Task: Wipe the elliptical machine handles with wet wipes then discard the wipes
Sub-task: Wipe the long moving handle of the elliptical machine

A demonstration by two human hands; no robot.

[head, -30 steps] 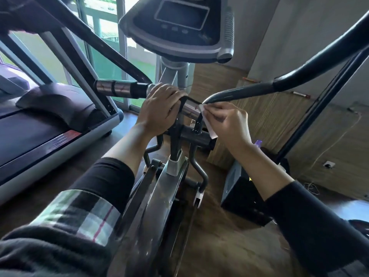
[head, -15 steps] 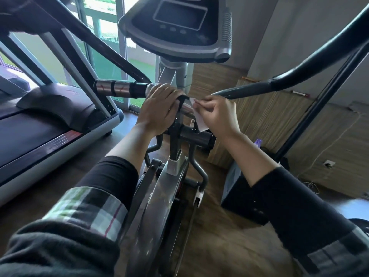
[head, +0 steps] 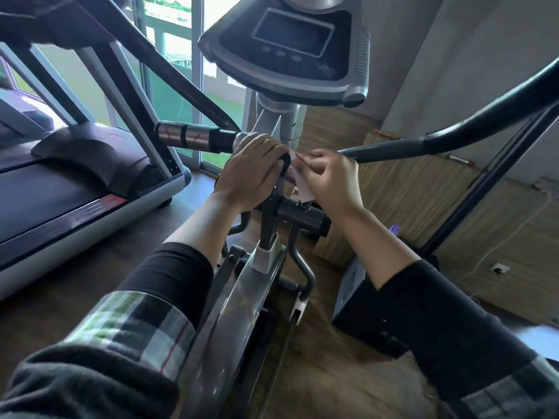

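The elliptical's short fixed handle (head: 193, 136), black with chrome sensor bands, sticks out to the left under the console (head: 290, 52). My left hand (head: 251, 173) grips the inner end of that handle beside the centre post. My right hand (head: 329, 179) pinches a white wet wipe (head: 302, 186) just right of the post, against the bar there; the wipe hangs down below my fingers. The long black swing handle (head: 453, 128) runs up to the right, starting behind my right hand.
A treadmill (head: 75, 176) stands close on the left. A second long swing arm (head: 151, 58) crosses the upper left. A dark box (head: 357, 300) sits on the wooden floor at the right, next to a straw mat (head: 408, 192) against the wall.
My right hand with the wipe has slid left along the bar toward the centre post, closing on my left hand. My left hand has kept its grip on the fixed handle.
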